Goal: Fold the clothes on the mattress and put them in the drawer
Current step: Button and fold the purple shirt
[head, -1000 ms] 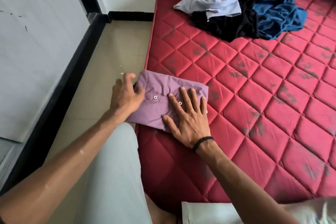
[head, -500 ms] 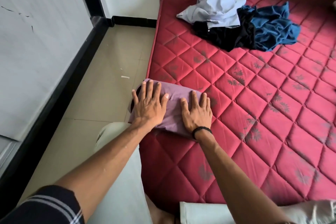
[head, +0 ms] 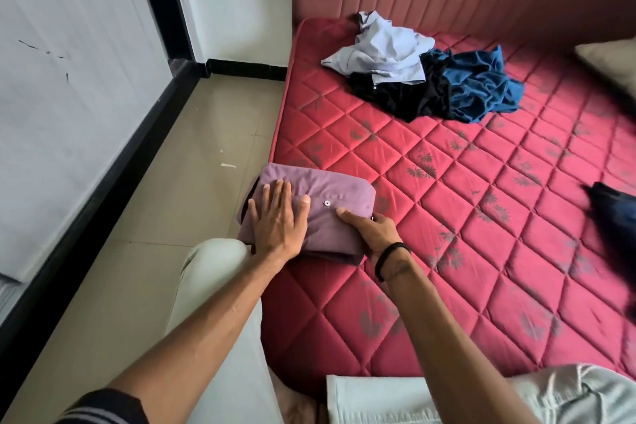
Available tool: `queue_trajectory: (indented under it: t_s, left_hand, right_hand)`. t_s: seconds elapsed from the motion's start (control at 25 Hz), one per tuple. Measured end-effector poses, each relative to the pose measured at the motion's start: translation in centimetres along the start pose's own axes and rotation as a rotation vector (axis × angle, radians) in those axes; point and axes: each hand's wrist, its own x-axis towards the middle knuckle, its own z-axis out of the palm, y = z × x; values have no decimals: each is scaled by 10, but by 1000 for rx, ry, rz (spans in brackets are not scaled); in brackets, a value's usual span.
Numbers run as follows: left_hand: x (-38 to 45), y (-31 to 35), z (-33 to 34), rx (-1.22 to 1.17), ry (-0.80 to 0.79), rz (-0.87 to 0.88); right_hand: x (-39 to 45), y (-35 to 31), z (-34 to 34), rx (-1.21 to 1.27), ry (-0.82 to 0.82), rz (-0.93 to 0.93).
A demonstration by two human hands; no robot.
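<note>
Purple folded shirt [head: 315, 213] sits at the mattress's [head: 481, 217] left edge, overhanging it, long axis across the edge, button placket up. Left hand [head: 278, 224] presses flat on it; right hand [head: 373, 234], flat on top half a second ago, now grips its right end. Unfolded clothes [head: 423, 83] lie toward the far edge, well apart

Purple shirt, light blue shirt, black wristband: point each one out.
purple shirt [head: 330, 189], head view, top panel above the button.
light blue shirt [head: 385, 48], head view, middle of the crumpled cloth.
black wristband [head: 390, 256], head view, band across the right wrist.
</note>
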Motion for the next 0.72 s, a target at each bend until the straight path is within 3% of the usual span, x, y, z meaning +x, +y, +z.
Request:
queue_trajectory:
  t_s: [0.08, 0.16, 0.2, 0.32, 0.48, 0.56, 0.64, 0.72]
  left_hand:
    - [0, 0, -4, -13, -83, -33]
    - [-3, 12, -23, -220, -172, -189]
    - [-9, 16, -34, -414, -182, -296]
    - [-51, 27, -75, -1309, -109, -570]
    - [-88, 23, -139, -1971, -417, -581]
    - [-90, 27, -161, -2099, -642, -561]
    - [-92, 53, -172, -2081, -956, -534]
    - [-87, 71, -153, -1984, -1052, -542]
  right_hand:
    - [-11, -8, 1, 42, -47, 11]
    - [-22, -14, 1, -53, -10, -155]
    - [-30, -18, 2, -144, -11, -281]
    - [-61, -30, -5, -559, -46, -638]
    - [-126, -26, -11, -992, -190, -1124]
    - [-147, -13, -18, -1133, -245, -1303]
    - [-159, -7, -30, -1217, -197, -1456]
    - [-166, -11, -43, -1264, -102, -1569]
